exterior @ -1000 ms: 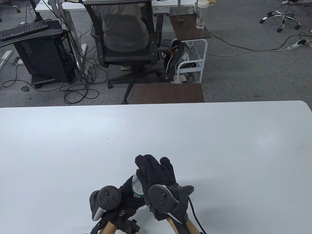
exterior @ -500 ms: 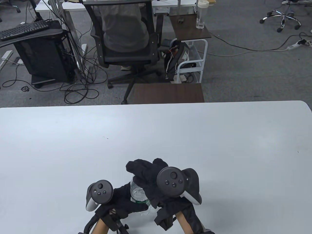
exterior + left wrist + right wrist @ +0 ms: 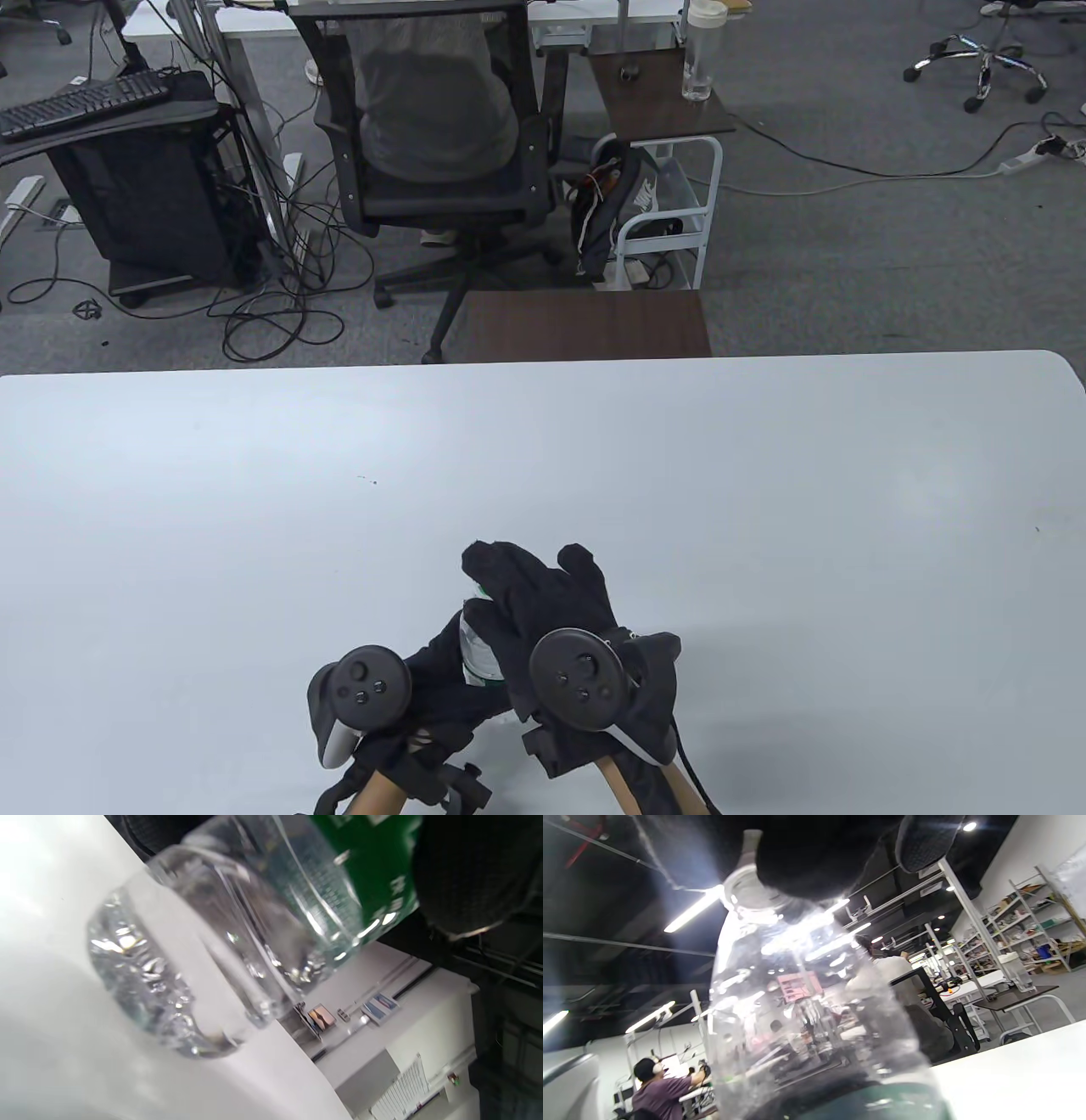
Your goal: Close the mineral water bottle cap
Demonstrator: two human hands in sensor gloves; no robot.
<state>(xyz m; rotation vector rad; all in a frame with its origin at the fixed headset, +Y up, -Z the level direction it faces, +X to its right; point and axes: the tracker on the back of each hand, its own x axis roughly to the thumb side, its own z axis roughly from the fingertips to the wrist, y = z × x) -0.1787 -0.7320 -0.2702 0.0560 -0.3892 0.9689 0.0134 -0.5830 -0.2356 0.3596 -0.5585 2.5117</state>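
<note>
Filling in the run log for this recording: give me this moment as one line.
step: cap closing | left hand: holds bottle body | right hand: covers cap at bottle top | bottle: base on table

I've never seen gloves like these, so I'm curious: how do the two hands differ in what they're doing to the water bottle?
The left hand holds the bottle around its body, by the green label; the right hand sits higher, its fingers over the cap at the bottle's top. The left hand is mostly hidden behind its tracker; the right hand's fingers show more fully. Both wear black gloves with a round tracker strapped on.
</note>
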